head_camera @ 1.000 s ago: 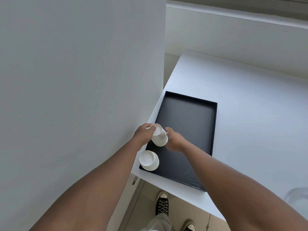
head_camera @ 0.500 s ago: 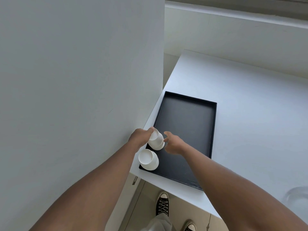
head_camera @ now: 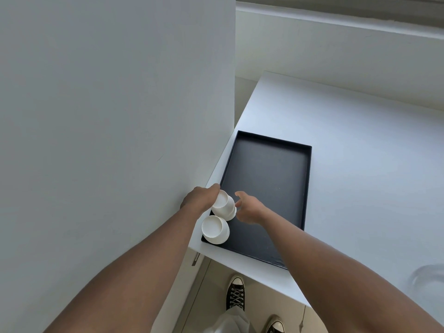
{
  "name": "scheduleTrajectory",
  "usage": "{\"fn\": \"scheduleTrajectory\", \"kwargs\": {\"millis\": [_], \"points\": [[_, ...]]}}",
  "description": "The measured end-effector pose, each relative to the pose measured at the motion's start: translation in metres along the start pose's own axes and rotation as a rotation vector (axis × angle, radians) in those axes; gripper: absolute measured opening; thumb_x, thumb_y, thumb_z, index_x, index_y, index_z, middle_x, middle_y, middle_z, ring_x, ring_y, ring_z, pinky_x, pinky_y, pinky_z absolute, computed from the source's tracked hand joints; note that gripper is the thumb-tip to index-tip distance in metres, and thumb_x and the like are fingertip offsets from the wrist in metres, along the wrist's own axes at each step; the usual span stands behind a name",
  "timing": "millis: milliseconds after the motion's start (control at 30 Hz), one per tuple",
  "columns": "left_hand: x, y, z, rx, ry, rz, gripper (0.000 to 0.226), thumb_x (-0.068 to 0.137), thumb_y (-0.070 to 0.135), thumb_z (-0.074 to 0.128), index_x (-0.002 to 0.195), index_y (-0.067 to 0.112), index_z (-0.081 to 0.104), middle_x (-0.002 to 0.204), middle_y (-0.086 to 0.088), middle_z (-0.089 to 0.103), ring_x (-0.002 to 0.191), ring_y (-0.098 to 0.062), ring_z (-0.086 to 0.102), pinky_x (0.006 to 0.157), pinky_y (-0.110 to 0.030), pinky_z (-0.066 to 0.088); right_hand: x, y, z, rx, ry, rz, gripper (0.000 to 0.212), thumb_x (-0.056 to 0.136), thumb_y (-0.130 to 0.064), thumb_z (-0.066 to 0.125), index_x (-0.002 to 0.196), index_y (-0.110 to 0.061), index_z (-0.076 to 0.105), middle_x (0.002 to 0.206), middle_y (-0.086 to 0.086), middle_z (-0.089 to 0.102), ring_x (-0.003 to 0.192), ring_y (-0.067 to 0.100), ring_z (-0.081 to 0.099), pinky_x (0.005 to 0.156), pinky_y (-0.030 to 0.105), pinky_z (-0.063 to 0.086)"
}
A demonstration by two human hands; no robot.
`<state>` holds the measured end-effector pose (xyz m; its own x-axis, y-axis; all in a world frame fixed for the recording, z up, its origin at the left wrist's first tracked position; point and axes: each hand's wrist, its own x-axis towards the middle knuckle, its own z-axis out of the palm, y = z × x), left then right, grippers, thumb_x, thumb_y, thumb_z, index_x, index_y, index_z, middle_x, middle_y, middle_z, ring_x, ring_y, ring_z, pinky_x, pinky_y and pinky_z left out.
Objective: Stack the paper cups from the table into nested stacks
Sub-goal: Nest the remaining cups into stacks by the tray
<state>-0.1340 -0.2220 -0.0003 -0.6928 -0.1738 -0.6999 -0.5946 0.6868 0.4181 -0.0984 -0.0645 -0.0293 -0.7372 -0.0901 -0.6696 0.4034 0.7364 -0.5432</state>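
Two short stacks of white paper cups stand upside down at the near left corner of a black tray (head_camera: 269, 179). My left hand (head_camera: 200, 197) grips the farther cup stack (head_camera: 224, 205) from its left side, and the stack leans a little. My right hand (head_camera: 249, 209) is just to the right of that stack with its fingers apart, fingertips close to the rim; I cannot tell whether they touch. The nearer cup stack (head_camera: 215, 229) stands by itself at the tray's corner, untouched.
The tray lies on a white table (head_camera: 360, 179) along its left edge, close to a tall white wall panel (head_camera: 108, 140). The table's near edge runs just below the tray. A clear round object (head_camera: 428, 277) shows at the right edge. My shoes are on the floor below.
The farther cup stack came down from between both hands onto the tray. My right hand let go of it and opened; my left hand stayed on it.
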Motion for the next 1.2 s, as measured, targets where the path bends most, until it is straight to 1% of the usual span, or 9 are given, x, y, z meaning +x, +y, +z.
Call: {"fn": "scheduleTrajectory", "kwargs": {"millis": [167,367,467,567,700,800,900,1067,1200], "points": [[-0.001,0.002,-0.001,0.029,0.026,0.041,0.043,0.089,0.049,0.042,0.101,0.010,0.057,0.081,-0.002,0.053,0.078,-0.024,0.052,0.071,-0.034,0.042,-0.004,0.001,-0.002,-0.001,0.034,0.003,0.072,0.089,-0.010,0.052,0.154,-0.013,0.021,0.126,0.002,0.062,0.111,0.021,0.057,0.085,0.028,0.048],[-0.009,0.016,-0.003,0.084,0.148,0.157,0.031,0.093,0.040,0.042,0.083,0.014,0.054,0.086,-0.003,0.060,0.074,-0.023,0.053,0.068,-0.032,0.041,-0.015,0.009,-0.012,0.028,0.093,0.009,0.070,0.090,-0.006,0.048,0.154,-0.011,0.022,0.131,0.006,0.057,0.112,0.023,0.056,0.092,0.034,0.050],[-0.010,0.028,0.002,0.047,0.248,0.317,0.024,0.093,0.036,0.048,0.102,0.022,0.066,0.109,0.003,0.066,0.097,-0.022,0.061,0.080,-0.032,0.046,-0.021,0.017,-0.020,0.059,0.144,0.023,0.069,0.089,-0.006,0.047,0.153,-0.011,0.023,0.132,0.007,0.055,0.103,0.020,0.055,0.089,0.034,0.051],[-0.016,0.045,0.012,0.060,0.284,0.524,0.022,0.094,0.031,0.053,0.108,0.027,0.070,0.115,0.008,0.068,0.105,-0.016,0.062,0.081,-0.028,0.044,-0.031,0.030,-0.031,0.056,0.226,0.037,0.069,0.087,-0.010,0.049,0.153,-0.011,0.026,0.143,0.007,0.047,0.122,0.022,0.051,0.096,0.032,0.047],[-0.032,0.066,0.032,0.147,0.210,0.680,0.022,0.092,0.029,0.055,0.107,0.031,0.071,0.113,0.015,0.069,0.104,-0.011,0.063,0.082,-0.028,0.048,-0.050,0.052,-0.045,0.066,0.327,0.088,0.067,0.088,-0.015,0.052,0.152,-0.012,0.031,0.153,0.005,0.039,0.139,0.021,0.039,0.108,0.032,0.039],[-0.044,0.077,0.053,0.224,0.150,0.748,0.028,0.092,0.030,0.055,0.116,0.032,0.069,0.122,0.017,0.068,0.107,-0.011,0.062,0.082,-0.027,0.046,-0.067,0.070,-0.053,0.038,0.403,0.119,0.064,0.090,-0.019,0.052,0.150,-0.013,0.032,0.155,0.004,0.034,0.140,0.021,0.036,0.111,0.037,0.037],[-0.056,0.085,0.074,0.315,0.099,0.792,0.044,0.093,0.032,0.053,0.136,0.031,0.060,0.138,0.012,0.061,0.122,-0.013,0.058,0.095,-0.031,0.047,-0.085,0.090,-0.059,-0.036,0.482,0.130,0.062,0.093,-0.024,0.054,0.150,-0.013,0.030,0.156,0.002,0.030,0.143,0.020,0.030,0.111,0.039,0.037],[-0.073,0.089,0.097,0.460,0.032,0.797,0.058,0.099,0.041,0.047,0.155,0.026,0.038,0.164,0.006,0.033,0.149,-0.014,0.032,0.112,-0.040,0.036,-0.107,0.116,-0.061,-0.139,0.572,0.127,0.061,0.099,-0.035,0.048,0.151,-0.012,0.025,0.164,0.002,0.011,0.152,0.017,0.005,0.116,0.042,0.030],[-0.097,0.083,0.119,0.512,0.010,0.805,0.060,0.103,0.043,0.040,0.159,0.023,0.031,0.168,0.003,0.021,0.153,-0.014,0.021,0.117,-0.041,0.030,-0.132,0.138,-0.057,-0.154,0.605,0.126,0.061,0.101,-0.037,0.045,0.152,-0.012,0.023,0.166,0.001,0.004,0.153,0.017,-0.003,0.117,0.042,0.029]]}}
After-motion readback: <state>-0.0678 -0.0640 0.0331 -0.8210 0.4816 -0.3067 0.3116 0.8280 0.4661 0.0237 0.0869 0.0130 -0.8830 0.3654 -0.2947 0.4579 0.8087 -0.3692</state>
